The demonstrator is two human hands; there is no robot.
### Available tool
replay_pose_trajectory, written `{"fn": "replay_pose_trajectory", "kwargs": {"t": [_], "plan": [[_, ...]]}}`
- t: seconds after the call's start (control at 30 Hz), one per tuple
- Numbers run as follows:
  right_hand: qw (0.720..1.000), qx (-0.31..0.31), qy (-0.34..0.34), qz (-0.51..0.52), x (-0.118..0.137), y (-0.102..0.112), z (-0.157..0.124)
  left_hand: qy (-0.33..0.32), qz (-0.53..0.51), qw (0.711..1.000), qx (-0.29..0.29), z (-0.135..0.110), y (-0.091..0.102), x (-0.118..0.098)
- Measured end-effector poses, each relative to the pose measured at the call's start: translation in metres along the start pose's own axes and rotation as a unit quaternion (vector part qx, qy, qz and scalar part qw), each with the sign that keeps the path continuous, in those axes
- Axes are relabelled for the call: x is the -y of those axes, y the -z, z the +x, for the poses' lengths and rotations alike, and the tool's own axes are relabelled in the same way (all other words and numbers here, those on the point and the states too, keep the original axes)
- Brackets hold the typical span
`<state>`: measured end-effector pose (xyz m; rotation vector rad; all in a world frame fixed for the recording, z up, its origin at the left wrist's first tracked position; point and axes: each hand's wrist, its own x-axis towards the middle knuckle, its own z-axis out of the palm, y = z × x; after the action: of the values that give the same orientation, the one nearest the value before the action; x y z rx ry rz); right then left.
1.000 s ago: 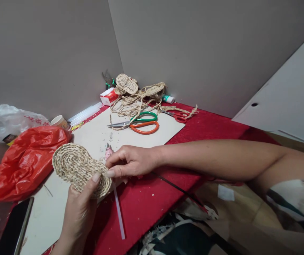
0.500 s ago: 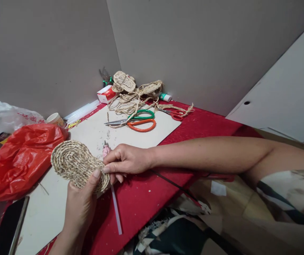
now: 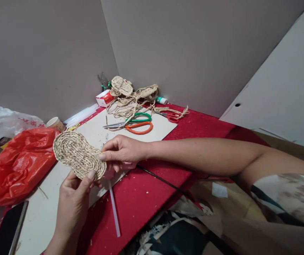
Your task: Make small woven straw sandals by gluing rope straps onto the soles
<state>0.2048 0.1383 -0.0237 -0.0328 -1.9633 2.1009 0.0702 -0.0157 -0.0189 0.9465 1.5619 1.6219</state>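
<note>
A woven straw sole (image 3: 79,154), coiled from twisted cord in a shoe-sole shape, is held up over the table. My left hand (image 3: 74,194) grips its lower edge, thumb on top and fingers underneath. My right hand (image 3: 121,152) pinches the right end between thumb and fingers. Partly hidden behind that hand lies a pink glue gun, with a clear glue stick (image 3: 114,209) sticking out toward me and a black cord (image 3: 162,179) running off to the right.
Scissors (image 3: 138,124) with green and orange handles lie on the white board (image 3: 41,219). Beyond are straw cord (image 3: 125,106), a red-and-white box (image 3: 104,98), pliers (image 3: 104,82) and red-handled scissors (image 3: 172,117). At left are a red bag (image 3: 21,163), a paper cup (image 3: 55,124) and a phone (image 3: 10,226).
Both hands have lifted and tilted the sole slightly, so its top face shows more. The right hand now covers the glue gun's tip. The camera view has shifted a little.
</note>
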Motion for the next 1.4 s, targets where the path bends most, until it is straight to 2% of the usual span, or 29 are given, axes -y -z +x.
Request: {"fn": "replay_pose_trajectory", "kwargs": {"t": [0.1,0.2,0.33,0.6,0.73,0.9,1.1,1.27,1.4], "plan": [[1.000,-0.011,-0.009,0.023,-0.001,-0.001,0.001,-0.007,0.060,0.997,-0.039,-0.003,-0.004,-0.003],[0.999,-0.009,-0.004,0.052,-0.003,-0.005,0.002,0.001,0.104,0.994,-0.040,-0.006,-0.005,-0.005],[0.996,-0.035,0.017,0.076,-0.008,-0.006,0.004,-0.005,0.096,0.995,-0.042,-0.005,0.001,-0.005],[0.996,-0.051,0.000,0.071,-0.012,-0.009,0.001,-0.018,0.142,0.988,-0.052,-0.008,0.003,-0.006],[0.998,-0.052,0.003,0.031,-0.013,-0.011,0.000,-0.023,0.152,0.987,-0.050,-0.008,-0.001,-0.002],[0.995,-0.092,0.020,-0.032,-0.013,-0.014,0.001,-0.033,0.163,0.985,-0.052,-0.007,-0.002,0.002],[0.998,-0.046,0.022,-0.022,-0.001,-0.010,-0.002,-0.029,0.163,0.986,-0.035,-0.010,-0.003,-0.005],[0.994,-0.066,0.049,-0.065,0.003,-0.002,-0.001,-0.034,0.142,0.987,-0.063,-0.008,-0.002,-0.005],[0.997,-0.046,0.027,-0.047,-0.001,0.001,0.001,-0.025,0.148,0.986,-0.068,-0.002,0.006,-0.002]]}}
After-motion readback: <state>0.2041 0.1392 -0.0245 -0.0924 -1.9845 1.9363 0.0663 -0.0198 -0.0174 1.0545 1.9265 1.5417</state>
